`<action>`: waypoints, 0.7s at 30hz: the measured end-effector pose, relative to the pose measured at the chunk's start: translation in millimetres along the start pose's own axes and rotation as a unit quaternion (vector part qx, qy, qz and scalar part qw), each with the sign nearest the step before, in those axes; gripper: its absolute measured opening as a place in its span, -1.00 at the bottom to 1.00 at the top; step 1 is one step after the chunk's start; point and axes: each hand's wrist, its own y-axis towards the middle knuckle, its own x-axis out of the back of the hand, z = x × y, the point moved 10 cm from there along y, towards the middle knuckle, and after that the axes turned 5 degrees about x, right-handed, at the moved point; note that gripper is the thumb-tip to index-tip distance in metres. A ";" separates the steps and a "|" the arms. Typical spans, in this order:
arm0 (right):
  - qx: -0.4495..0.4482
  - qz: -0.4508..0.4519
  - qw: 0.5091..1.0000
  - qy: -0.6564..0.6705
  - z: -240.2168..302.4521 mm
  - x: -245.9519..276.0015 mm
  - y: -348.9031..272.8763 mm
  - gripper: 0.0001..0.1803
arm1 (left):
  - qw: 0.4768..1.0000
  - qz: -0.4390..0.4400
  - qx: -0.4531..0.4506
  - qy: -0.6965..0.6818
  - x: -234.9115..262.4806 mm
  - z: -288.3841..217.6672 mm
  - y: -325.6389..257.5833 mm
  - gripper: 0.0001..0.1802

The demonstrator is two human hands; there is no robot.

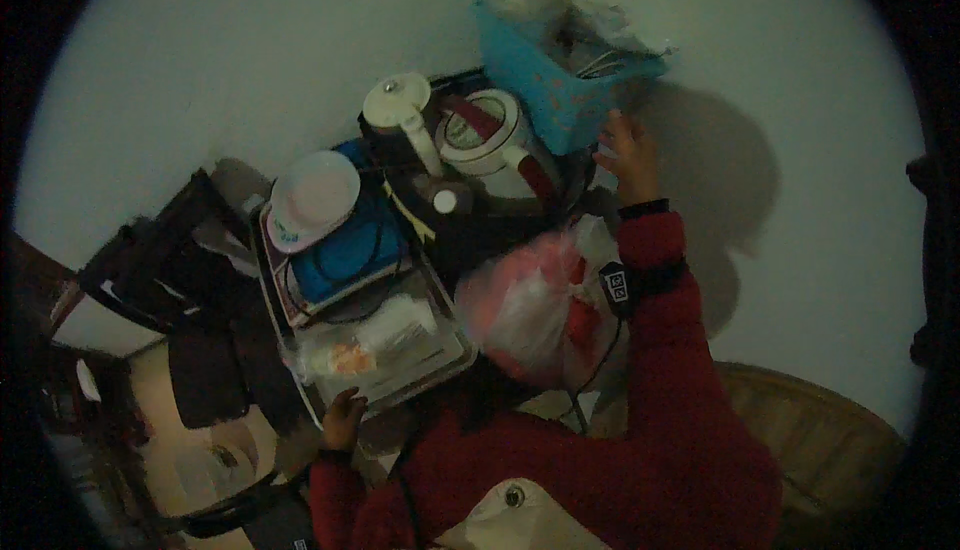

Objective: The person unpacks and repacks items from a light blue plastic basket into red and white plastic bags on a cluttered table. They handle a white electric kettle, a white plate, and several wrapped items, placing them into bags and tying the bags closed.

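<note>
My right hand [628, 155] is raised beside a light blue plastic basket [545, 85], its fingers apart and close to the basket's side; whether they touch it is hard to tell. The basket is tilted and has crumpled clear plastic bags [570, 5] in its top. Lower down, my left hand [343, 420] is at the near rim of a clear plastic tray [462, 352], fingers apart, with no object visible in it. Inside the tray are a whitish plastic bundle [395, 322] and a small orange-and-white packet [350, 358].
A white kettle [500, 175] with dark red handle parts and a cream-lidded pot [397, 100] stand left of the basket. A white bowl [315, 192] rests over a blue item [345, 260]. By my right forearm sits a red-and-white plastic bag [530, 305]. Black bags [170, 260] lie left.
</note>
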 end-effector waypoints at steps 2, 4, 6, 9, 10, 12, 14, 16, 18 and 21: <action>-0.045 0.004 0.995 0.095 -10.1 12.6 21.3 -0.39 | 0.999 0.020 -0.002 -0.039 -3.3 -7.1 2.2 -0.48; 0.131 0.145 0.979 -0.059 22.7 -7.2 55.7 -0.33 | 0.999 0.031 -0.003 -0.035 -9.5 -13.1 5.4 -0.49; 0.194 0.218 0.948 -0.125 28.3 -16.6 73.4 -0.29 | 1.000 0.023 -0.008 0.008 -16.4 -20.2 6.2 -0.51; 0.080 0.206 0.972 -0.077 8.7 -16.6 108.1 -0.27 | 0.999 0.010 -0.033 0.025 -26.5 -36.3 0.1 -0.54; 0.025 0.195 0.979 -0.048 3.2 -19.4 119.4 -0.24 | 0.999 0.013 -0.030 0.028 -30.4 -38.8 -3.7 -0.54; -0.031 0.205 0.977 -0.048 -5.2 -25.7 129.0 -0.20 | 0.998 0.008 -0.023 0.064 -33.1 -41.0 -10.8 -0.55; 0.022 0.239 0.956 -0.166 -1.1 -29.6 130.2 -0.22 | 0.996 0.009 -0.011 0.086 -33.7 -34.2 -16.5 -0.56; 0.195 0.235 0.901 -0.309 21.9 -29.7 121.3 -0.29 | 0.997 0.004 -0.027 0.074 -30.8 -23.5 -19.3 -0.57; 0.315 0.211 0.841 -0.387 33.7 -26.9 99.3 -0.42 | 0.992 -0.035 -0.033 0.118 -22.2 -2.4 -18.5 -0.58; 0.164 0.173 0.962 -0.136 16.6 2.5 90.7 -0.58 | 0.994 -0.030 0.022 0.103 -16.3 44.6 -11.6 -0.57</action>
